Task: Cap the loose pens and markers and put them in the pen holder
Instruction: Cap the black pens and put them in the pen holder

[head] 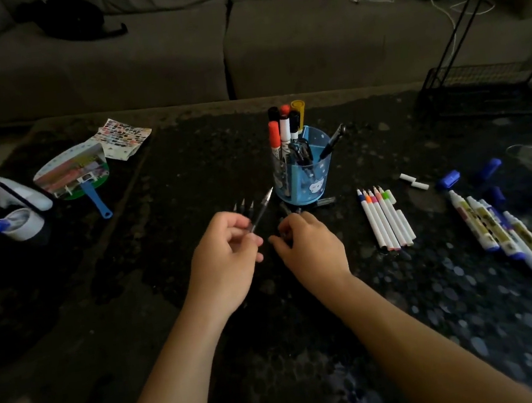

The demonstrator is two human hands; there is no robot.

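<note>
The left hand [223, 257] is curled, and its fingers [246, 242] pinch the barrel of a slim uncapped black pen [262, 211] whose pointed silver tip angles up and away toward the translucent blue plastic pen holder [303, 176]. Just beyond that hand, three more uncapped dark pens [243, 206] lie side by side on the dark speckled surface [439, 314], only their tips showing.

The right hand [310, 246] rests close beside the left, palm down, its fingers [286, 229] bent over small dark pen caps [287, 210] lying at the foot of the holder; the dim light makes it impossible to tell whether they actually grip one.

The holder stands upright near the middle of the surface and already carries several capped markers with orange, black, white and yellow caps, plus a dark pen leaning out to the right.

To the right lies a neat row of thin white markers with coloured tips [386, 220], uncapped, with small white caps [413, 181] nearby. Farther right lie thick white and blue markers [506, 235], with loose blue caps [449, 178] scattered just beyond them.
</note>
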